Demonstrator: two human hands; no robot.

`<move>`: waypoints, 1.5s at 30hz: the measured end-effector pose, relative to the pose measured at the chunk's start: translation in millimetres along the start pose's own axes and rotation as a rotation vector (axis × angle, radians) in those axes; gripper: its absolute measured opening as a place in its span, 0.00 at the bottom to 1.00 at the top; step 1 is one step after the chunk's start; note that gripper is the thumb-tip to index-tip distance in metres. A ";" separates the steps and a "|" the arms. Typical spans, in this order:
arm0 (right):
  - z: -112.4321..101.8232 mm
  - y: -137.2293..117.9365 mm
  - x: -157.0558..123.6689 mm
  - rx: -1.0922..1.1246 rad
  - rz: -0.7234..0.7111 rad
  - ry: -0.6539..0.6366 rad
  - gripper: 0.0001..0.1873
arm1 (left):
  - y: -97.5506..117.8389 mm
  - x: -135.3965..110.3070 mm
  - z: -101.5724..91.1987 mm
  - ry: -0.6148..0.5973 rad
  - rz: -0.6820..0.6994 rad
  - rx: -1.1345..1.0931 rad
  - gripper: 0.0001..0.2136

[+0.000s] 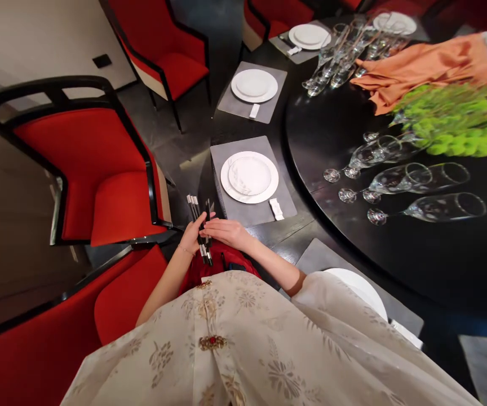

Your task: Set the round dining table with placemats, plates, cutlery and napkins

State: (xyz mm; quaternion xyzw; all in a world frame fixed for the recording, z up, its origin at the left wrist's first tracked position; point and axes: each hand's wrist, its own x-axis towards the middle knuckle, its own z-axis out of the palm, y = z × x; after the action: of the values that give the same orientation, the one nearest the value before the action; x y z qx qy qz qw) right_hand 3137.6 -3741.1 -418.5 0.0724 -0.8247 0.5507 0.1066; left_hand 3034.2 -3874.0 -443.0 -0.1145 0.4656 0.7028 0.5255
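My left hand [191, 234] is wrapped round a bundle of black chopsticks [193, 205] with silver ends, held at a slant in front of my waist. My right hand [231, 233] reaches across from the other side, its fingers closed against the dark sticks of that bundle; the fingertips are partly hidden. Just beyond the hands, a small patterned plate [249, 175] sits on a larger white plate [225, 186] on a grey placemat [219, 151]. A white chopstick rest [276, 209] lies at the placemat's near right corner.
Red chairs [120, 197] with black frames stand on the left. A raised black turntable [332, 163] bears lying champagne glasses [442, 207], an orange cloth [433, 65] and green foliage [459, 127]. Further place settings [254, 84] follow the table edge; another plate [359, 285] is partly behind my sleeve.
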 end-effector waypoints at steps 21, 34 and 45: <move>-21.7 64.6 5.7 0.130 0.884 1.330 0.17 | 85.0 113.3 -8.3 -0.296 -0.133 0.863 0.19; -25.7 178.0 -44.8 0.250 1.308 1.483 0.11 | 179.2 153.5 -91.7 0.023 -0.058 0.578 0.19; -42.2 196.5 -33.9 0.441 1.432 1.331 0.14 | 190.8 149.1 -113.9 0.084 -0.055 0.509 0.16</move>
State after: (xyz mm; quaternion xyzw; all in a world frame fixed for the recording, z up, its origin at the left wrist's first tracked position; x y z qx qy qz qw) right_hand 3127.9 -3626.8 -587.0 -0.7459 -0.3258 0.5543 0.1740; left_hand 2772.7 -3870.8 -499.6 -0.0201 0.6456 0.5431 0.5364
